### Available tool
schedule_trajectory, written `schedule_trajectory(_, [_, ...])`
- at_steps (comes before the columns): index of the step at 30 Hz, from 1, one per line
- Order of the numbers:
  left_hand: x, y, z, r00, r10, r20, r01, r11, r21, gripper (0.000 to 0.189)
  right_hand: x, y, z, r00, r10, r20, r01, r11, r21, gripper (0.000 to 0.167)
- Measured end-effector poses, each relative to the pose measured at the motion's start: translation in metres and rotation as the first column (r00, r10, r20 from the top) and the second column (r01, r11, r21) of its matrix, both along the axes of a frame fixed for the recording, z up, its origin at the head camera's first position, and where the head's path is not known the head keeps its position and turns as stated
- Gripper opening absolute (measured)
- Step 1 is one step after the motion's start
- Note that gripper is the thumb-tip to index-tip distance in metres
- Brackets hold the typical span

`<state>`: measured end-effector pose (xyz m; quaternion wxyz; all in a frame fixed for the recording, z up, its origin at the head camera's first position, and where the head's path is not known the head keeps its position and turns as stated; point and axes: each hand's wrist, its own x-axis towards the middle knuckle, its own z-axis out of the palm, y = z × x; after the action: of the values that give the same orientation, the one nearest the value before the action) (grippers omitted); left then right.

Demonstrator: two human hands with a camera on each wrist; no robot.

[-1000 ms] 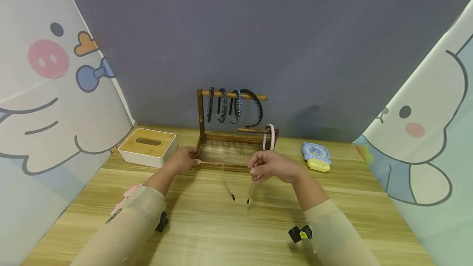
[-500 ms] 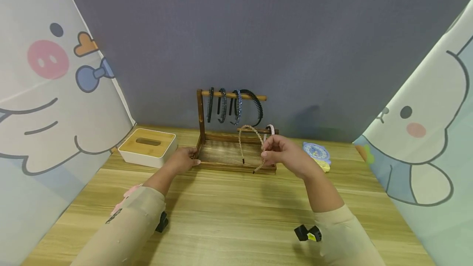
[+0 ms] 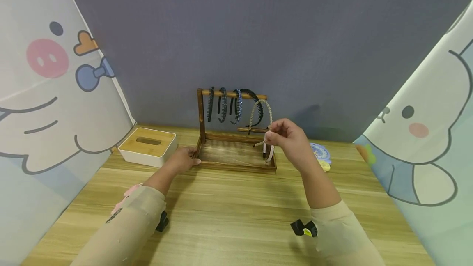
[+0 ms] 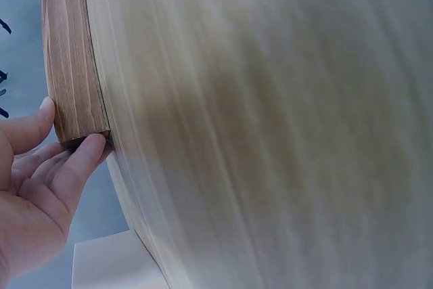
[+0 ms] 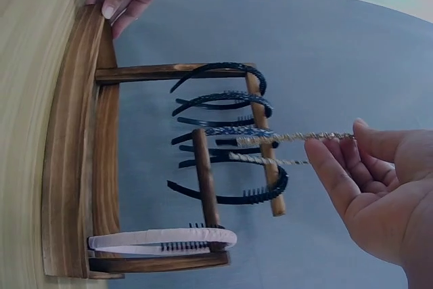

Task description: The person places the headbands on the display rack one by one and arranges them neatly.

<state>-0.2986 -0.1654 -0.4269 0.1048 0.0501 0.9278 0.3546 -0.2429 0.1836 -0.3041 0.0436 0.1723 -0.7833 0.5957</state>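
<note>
My right hand [image 3: 292, 143] pinches a beige twisted headband [image 3: 260, 101] near one end, its arch up. In the head view it overlaps the right side of a dark wooden headband rack [image 3: 201, 118]; in the right wrist view its two ends lie near the short lower bar [image 5: 203, 167]. Several dark headbands [image 5: 223, 103] hang on the upper bar, one of them blue and sparkly [image 3: 239, 108]. A pale pink headband [image 5: 162, 237] hangs on the lower bar. At the base's left end my left hand [image 3: 181, 160] grips the rack, thumb in front.
A white tissue box [image 3: 144, 159] with a wooden lid stands left of the rack. To the right lie a blue round clock-like object [image 3: 320, 152] and a small yellow object [image 3: 325, 165], partly behind the right hand. A grey wall [image 3: 236, 32] rises behind.
The right hand has lifted the beige headband from in front of the base, up and rightward to the height of the bars. The left hand has stayed on the rack.
</note>
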Motion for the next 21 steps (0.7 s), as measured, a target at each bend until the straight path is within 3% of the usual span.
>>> schedule_trajectory(8, [0.0, 0.0, 0.0, 1.0, -0.001, 0.001, 0.001, 1.0, 0.003, 0.061, -0.013, -0.01, -0.008, 0.99, -0.083, -0.118, 0.092, 0.993, 0.079, 0.032])
schedule_trajectory(15, [0.001, 0.0, 0.001, 1.0, -0.004, -0.014, 0.003, 1.0, -0.015, 0.06, -0.019, -0.02, -0.013, 0.981, -0.127, -0.149, 0.148, 0.979, 0.14, 0.031])
schedule_trajectory(21, [0.001, 0.0, 0.001, 1.0, -0.003, -0.02, 0.003, 1.0, -0.026, 0.06, -0.027, -0.028, -0.028, 0.976, -0.153, -0.154, 0.184, 0.959, 0.214, 0.02])
